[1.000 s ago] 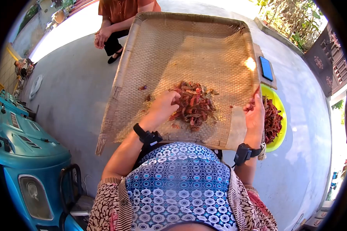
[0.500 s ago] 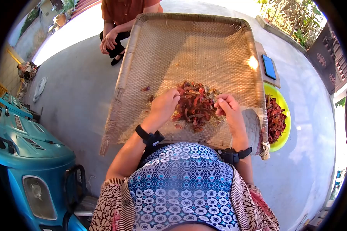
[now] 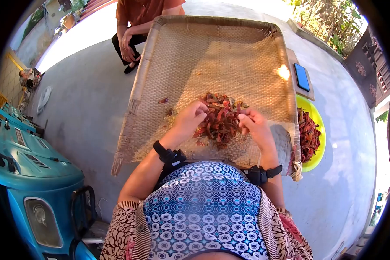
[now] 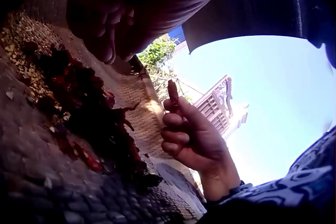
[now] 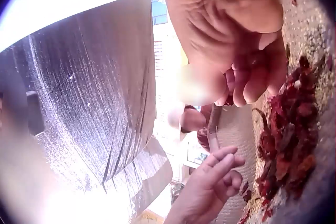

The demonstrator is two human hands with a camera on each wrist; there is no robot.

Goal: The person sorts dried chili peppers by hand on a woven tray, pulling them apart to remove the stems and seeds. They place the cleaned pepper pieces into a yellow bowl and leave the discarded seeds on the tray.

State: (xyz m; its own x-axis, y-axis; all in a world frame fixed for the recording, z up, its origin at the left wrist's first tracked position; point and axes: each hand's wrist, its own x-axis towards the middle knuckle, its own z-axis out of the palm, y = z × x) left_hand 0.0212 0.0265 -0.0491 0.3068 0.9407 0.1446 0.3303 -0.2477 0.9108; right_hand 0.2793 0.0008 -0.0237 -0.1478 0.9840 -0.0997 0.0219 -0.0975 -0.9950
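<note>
Dried red chilies point(image 3: 221, 121) lie in a heap on a woven bamboo tray point(image 3: 234, 52), with loose pale seeds scattered around them. My left hand point(image 3: 187, 120) is at the heap's left edge, its fingers loosely bent; from the right wrist view, nothing shows in the left hand's point(image 5: 207, 184) grasp. At the other side of the heap, my right hand point(image 3: 256, 125) pinches one dried chili between thumb and fingers. That chili point(image 4: 172, 90) sticks up from the fingertips in the left wrist view.
Right of the tray sits a yellow-green basin point(image 3: 320, 130) of more dried chilies. A phone point(image 3: 301, 77) lies on a board beyond it. Someone in an orange shirt point(image 3: 145, 13) sits past the tray's far left corner. A teal vehicle point(image 3: 39, 173) stands at left.
My right hand has come from the tray's right rim, beside the basin, in to the heap's right side and now pinches a chili. The left hand has barely shifted.
</note>
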